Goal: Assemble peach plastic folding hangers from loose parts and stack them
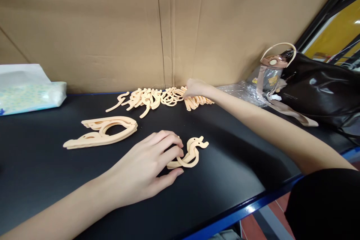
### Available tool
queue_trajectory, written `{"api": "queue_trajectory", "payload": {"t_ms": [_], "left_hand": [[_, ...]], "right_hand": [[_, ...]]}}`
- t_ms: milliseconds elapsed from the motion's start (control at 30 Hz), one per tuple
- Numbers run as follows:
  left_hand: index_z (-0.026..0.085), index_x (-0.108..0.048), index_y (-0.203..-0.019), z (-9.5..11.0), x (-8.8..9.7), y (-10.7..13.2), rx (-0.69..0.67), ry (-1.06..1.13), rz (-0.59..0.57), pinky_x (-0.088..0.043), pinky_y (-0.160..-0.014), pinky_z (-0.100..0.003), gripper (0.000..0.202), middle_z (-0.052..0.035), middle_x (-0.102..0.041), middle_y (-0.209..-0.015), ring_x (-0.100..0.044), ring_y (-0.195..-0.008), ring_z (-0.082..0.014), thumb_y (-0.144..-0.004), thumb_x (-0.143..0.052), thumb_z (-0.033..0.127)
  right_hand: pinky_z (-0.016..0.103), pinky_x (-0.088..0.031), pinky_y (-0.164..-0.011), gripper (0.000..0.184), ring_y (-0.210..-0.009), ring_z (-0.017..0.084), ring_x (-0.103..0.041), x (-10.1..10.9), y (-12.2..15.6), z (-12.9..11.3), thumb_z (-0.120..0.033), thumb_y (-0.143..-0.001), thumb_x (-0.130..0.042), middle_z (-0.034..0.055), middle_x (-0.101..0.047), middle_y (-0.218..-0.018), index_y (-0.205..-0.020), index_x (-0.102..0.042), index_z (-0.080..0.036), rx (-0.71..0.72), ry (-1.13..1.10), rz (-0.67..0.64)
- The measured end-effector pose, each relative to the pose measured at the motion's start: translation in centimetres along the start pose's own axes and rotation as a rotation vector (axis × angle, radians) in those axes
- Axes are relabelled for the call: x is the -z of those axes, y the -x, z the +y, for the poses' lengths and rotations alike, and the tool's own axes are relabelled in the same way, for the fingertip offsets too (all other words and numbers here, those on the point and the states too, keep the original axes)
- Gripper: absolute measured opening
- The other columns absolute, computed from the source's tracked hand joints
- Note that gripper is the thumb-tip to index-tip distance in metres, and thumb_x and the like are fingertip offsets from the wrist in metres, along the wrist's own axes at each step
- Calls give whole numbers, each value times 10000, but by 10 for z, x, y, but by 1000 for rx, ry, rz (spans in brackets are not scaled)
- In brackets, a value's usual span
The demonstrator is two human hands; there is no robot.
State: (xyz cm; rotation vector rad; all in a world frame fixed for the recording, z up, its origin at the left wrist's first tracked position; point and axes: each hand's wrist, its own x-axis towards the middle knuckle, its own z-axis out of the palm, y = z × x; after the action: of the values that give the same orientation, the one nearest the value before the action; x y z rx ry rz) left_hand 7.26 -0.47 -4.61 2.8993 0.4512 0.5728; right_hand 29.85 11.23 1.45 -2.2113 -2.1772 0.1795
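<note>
I see my left hand (pixel 146 165) near the middle of the black worktop (pixel 239 180). Its fingers are bent and pinch the edge of a small pile (pixel 191 153) of curvy tan pieces, with the thumb low at the side. A bigger pile (pixel 102 133) of long tan pieces lies to the left of it, well apart, and no hand touches it.

My right hand (pixel 195 88) is stretched far out to the row of loose pieces (pixel 152 99) by the cardboard wall (pixel 112 26). It rests on the right end of the row. Its fingers are hidden, so I cannot tell if it grips a piece.

I think two piles are made and much is left: most pieces lie in that row.
</note>
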Motion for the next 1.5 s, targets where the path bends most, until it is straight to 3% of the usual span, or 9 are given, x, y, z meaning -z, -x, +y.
{"api": "queue_trajectory", "payload": {"t_ms": [167,333,633,800,967,1067,1200,1300,1500], "left_hand": [[212,-561,-1036,-2,0,0,-37,11,-3,-413,-891,-337,102,-40,-604,-1120,-514,-1133,-214,-941,-526,213],[214,-574,-1063,-4,-1,1,-51,18,-33,-405,-908,-343,130,-40,-604,-1115,-518,-1111,-214,-952,-506,210],[202,-584,-1079,0,-2,-2,-81,46,-87,-426,-851,-336,220,-49,-613,-1068,-544,-1004,-205,-1003,-380,169],[179,-599,-1078,9,-1,-1,-137,49,-94,-444,-840,-326,236,-64,-632,-1075,-567,-992,-206,-989,-385,139],[174,-593,-1100,13,1,0,-153,39,-57,-441,-827,-313,194,-54,-645,-1065,-580,-949,-189,-988,-435,175],[178,-581,-1119,4,2,1,-80,-51,74,-421,-845,-322,205,-46,-649,-1075,-568,-975,-188,-985,-429,147],[188,-591,-1055,-17,6,2,157,-194,191,-421,-822,-345,160,-37,-656,-1024,-574,-944,-198,-982,-449,179],[184,-612,-1006,-28,7,1,231,-241,197,-434,-845,-378,156,-48,-659,-1025,-581,-955,-221,-973,-467,230],[189,-653,-1041,-29,5,0,211,-261,146,-457,-866,-407,203,-74,-656,-1105,-581,-1031,-251,-964,-480,263]], "right_hand": [[284,-319,-492,174,-590,160,-504,8,0,11,-253,-706,-697,10,-513,-637,-782,-570,-162,4,-76,71],[283,-354,-556,420,-705,176,-549,14,21,15,-264,-716,-698,60,-612,-877,-1066,-495,-151,133,-129,202],[277,-392,-661,297,-774,173,-583,-35,80,16,-168,-738,-633,19,-647,-880,-954,-433,-208,580,-267,83],[295,-418,-718,236,-852,185,-585,-53,85,17,-217,-808,-635,31,-621,-940,-930,-432,-216,636,-340,99],[306,-423,-773,189,-899,197,-589,-47,91,20,-304,-903,-627,54,-628,-985,-986,-494,-198,712,-321,166],[307,-415,-777,131,-874,193,-578,-39,100,29,-301,-944,-581,52,-628,-957,-985,-539,-185,753,-267,207],[289,-408,-761,63,-831,169,-554,-34,116,40,-230,-958,-554,25,-620,-877,-921,-571,-183,763,-289,207],[273,-404,-731,92,-791,150,-538,-35,129,40,-223,-964,-558,16,-610,-840,-891,-594,-178,789,-285,155],[280,-380,-683,237,-712,137,-494,-39,154,23,-351,-956,-590,5,-587,-783,-803,-620,-172,948,-170,132]]}}
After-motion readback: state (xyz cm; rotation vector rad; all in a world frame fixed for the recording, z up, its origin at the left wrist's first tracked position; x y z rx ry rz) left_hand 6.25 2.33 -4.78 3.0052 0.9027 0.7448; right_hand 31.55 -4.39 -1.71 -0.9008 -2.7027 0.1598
